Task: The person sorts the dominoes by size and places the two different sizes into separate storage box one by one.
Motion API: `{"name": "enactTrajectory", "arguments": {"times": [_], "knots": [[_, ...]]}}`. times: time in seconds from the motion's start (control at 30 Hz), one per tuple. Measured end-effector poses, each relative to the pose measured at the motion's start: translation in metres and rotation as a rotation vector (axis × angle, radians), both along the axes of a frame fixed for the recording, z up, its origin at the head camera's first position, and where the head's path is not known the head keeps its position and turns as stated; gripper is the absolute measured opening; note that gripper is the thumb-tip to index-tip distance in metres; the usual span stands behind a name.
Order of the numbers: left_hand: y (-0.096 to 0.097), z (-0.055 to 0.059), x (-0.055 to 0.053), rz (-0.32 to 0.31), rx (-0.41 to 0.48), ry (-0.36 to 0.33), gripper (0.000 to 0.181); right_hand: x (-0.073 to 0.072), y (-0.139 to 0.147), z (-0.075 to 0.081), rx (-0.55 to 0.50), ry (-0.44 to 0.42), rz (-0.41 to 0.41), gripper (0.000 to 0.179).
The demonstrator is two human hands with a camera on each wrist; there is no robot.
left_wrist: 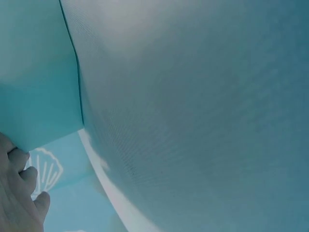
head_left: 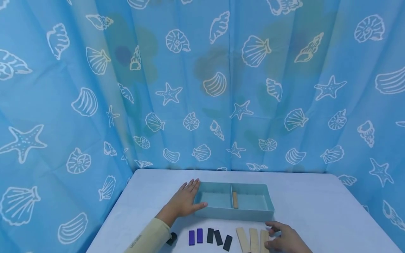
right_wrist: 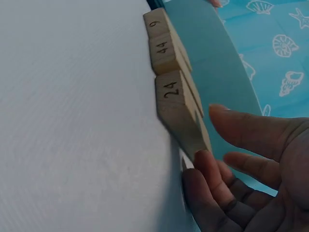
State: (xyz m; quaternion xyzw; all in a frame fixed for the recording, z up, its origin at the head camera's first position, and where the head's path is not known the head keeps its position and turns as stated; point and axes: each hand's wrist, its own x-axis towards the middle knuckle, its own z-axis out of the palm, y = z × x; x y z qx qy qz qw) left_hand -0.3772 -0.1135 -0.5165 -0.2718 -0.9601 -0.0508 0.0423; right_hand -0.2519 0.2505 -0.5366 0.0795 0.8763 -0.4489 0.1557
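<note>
A pale teal box (head_left: 234, 213) with one divider stands in the middle of the table. My left hand (head_left: 186, 202) rests against its left end, fingers stretched along that side and thumb over the front rim. In the right compartment, a wooden block (head_left: 235, 199) leans by the divider. My right hand (head_left: 286, 239) is at the rightmost of three long wooden blocks (head_left: 264, 240), marked 24 in the right wrist view. Thumb and fingertips (right_wrist: 205, 162) are right at that block's side, fingers loosely bent. Two more blocks, marked 44 (right_wrist: 164, 48) and 9 (right_wrist: 155, 25), lie beside it.
Left of the wooden blocks lie three black blocks (head_left: 218, 237) and two purple blocks (head_left: 191, 238). A small black object (head_left: 172, 239) sits by the left sleeve. The white table (head_left: 316, 203) is backed by a blue shell-patterned curtain (head_left: 196, 88).
</note>
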Motion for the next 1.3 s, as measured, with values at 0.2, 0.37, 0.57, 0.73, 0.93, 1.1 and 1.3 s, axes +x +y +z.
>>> {"name": "enactTrajectory", "arguments": {"times": [0.2, 0.37, 0.57, 0.73, 0.93, 1.1, 1.3], "knots": [[-0.001, -0.003, -0.001, -0.007, 0.002, 0.009, 0.098, 0.001, -0.003, -0.003, -0.015, -0.05, 0.014, 0.077], [-0.001, -0.002, -0.001, -0.009, 0.01, 0.01, 0.097, 0.0, -0.002, -0.002, 0.032, -0.043, 0.047, 0.07], [0.0, -0.003, 0.0, -0.003, 0.01, 0.002, 0.097, -0.002, 0.0, -0.005, 0.059, -0.05, 0.061, 0.058], [0.0, -0.001, 0.002, -0.001, 0.005, -0.002, 0.096, -0.002, 0.0, -0.005, 0.033, -0.075, 0.044, 0.058], [0.0, 0.003, 0.003, 0.001, 0.014, 0.01, 0.096, 0.005, 0.005, -0.005, -0.112, -0.006, 0.088, 0.057], [0.0, 0.003, 0.003, 0.003, 0.024, -0.005, 0.096, 0.012, 0.01, -0.007, -0.247, 0.054, 0.141, 0.059], [0.001, -0.001, 0.001, 0.0, 0.033, -0.01, 0.097, 0.015, 0.003, -0.003, -0.169, 0.044, 0.044, 0.074]]}}
